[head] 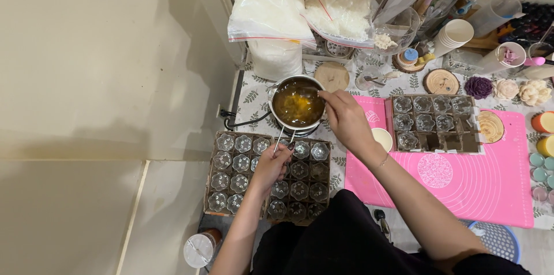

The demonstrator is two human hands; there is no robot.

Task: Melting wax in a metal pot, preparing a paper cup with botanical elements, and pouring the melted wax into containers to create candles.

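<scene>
Left hand (pixel 271 162) grips pot (pixel 298 103) handle (wall close left); right hand (pixel 344 116) at rim.

Left hand (pixel 271 162) and right hand (pixel 345 118) both pinched

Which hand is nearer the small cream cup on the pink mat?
Right. The right hand is over the pot's rim, just left of the cup; the left hand holds the pot's handle, farther left.
</scene>
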